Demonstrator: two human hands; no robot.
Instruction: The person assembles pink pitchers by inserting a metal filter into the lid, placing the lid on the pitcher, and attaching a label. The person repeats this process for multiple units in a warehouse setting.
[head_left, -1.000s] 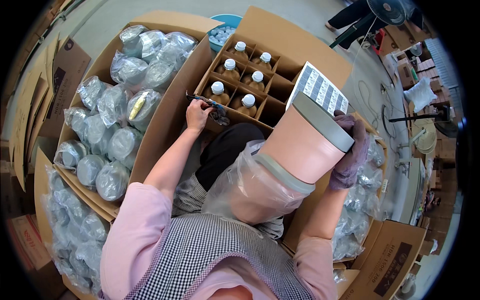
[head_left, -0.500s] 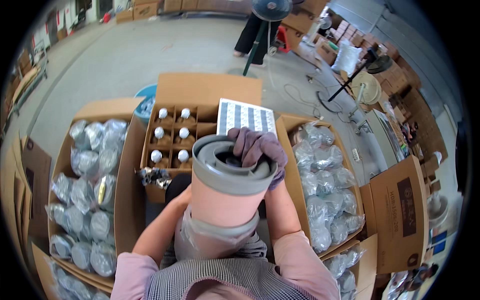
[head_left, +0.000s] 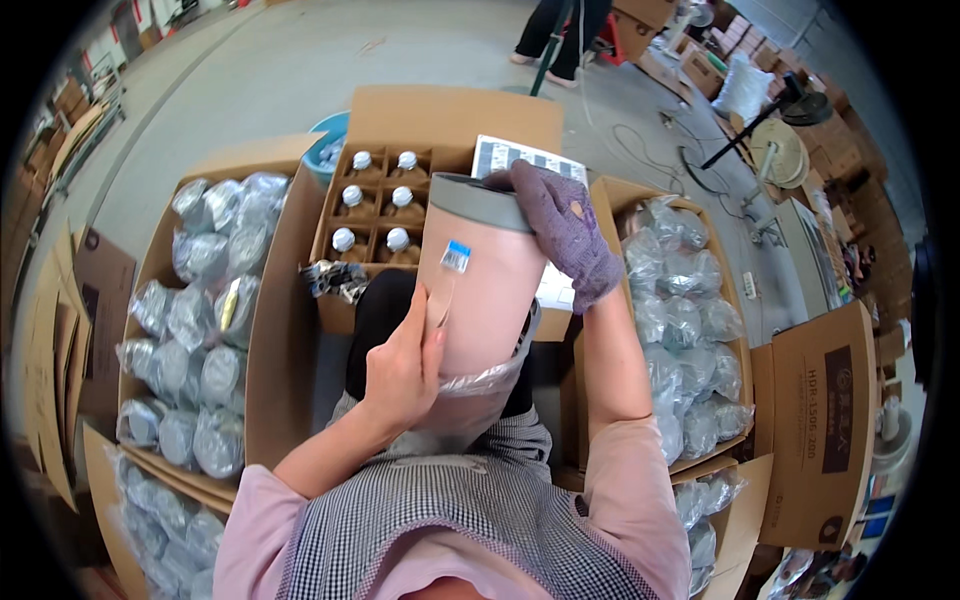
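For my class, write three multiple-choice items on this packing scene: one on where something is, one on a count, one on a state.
1. Where is the gloved right hand?
A. on the grey top rim of the pink container
B. inside the left carton
C. flat on the floor

2. How many white bottle caps show in the divided carton?
A. two
B. six
C. twelve

3. How is the pink container?
A. lying in a carton
B. standing on the floor
C. held up in both hands

Answers: 1 A, the purple glove grips the grey rim. 2 B, three rows of two caps show. 3 C, the bare left hand holds its side while the right hand holds its top.
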